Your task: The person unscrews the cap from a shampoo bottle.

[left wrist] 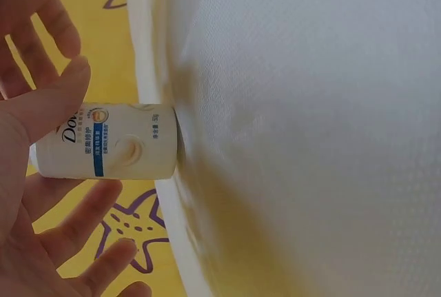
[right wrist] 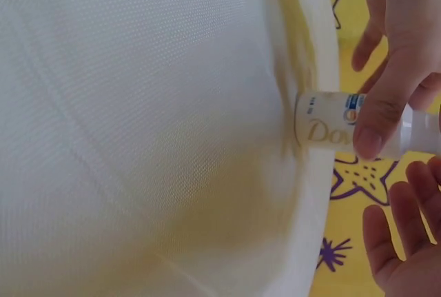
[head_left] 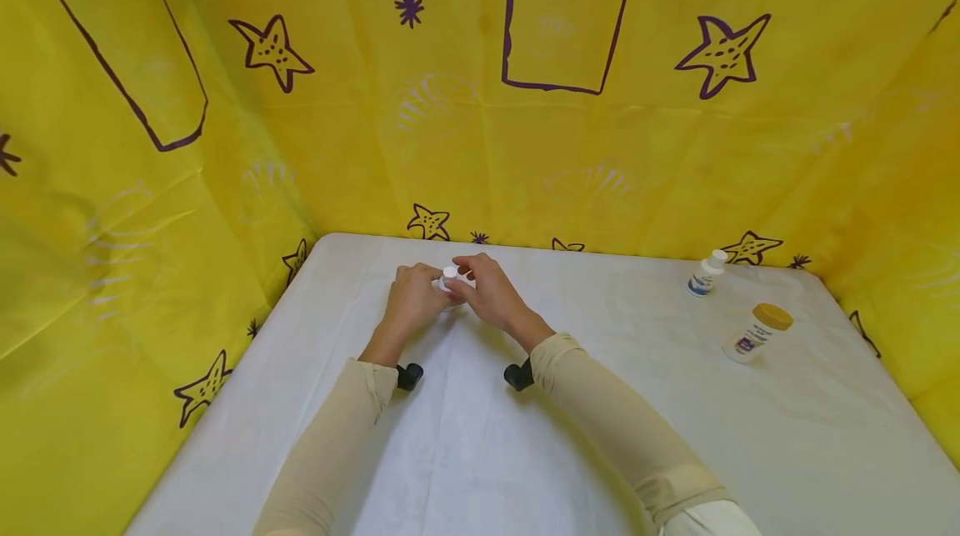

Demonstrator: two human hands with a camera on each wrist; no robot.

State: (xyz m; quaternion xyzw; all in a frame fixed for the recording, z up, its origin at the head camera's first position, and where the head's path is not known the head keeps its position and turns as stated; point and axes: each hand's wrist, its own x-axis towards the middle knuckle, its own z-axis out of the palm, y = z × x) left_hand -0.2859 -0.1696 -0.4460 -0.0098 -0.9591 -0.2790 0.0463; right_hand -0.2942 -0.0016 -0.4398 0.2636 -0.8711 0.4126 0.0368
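Note:
A small white Dove bottle (left wrist: 134, 149) with a white cap (head_left: 450, 272) stands upright near the far edge of the table, its base down at the cloth. My left hand (head_left: 415, 298) grips it around the upper body, thumb across the front label and fingers behind. My right hand (head_left: 491, 294) is raised on the other side of the bottle, close beside the cap. In the right wrist view the fingers (right wrist: 406, 207) of that hand are loosely extended, apart from the bottle's body.
To the right on the white table (head_left: 465, 453) stand a small white bottle with a blue label (head_left: 705, 275) and a white jar with an orange-yellow lid (head_left: 771, 317). Yellow cloth (head_left: 465, 144) with purple drawings encloses the table at the back and sides.

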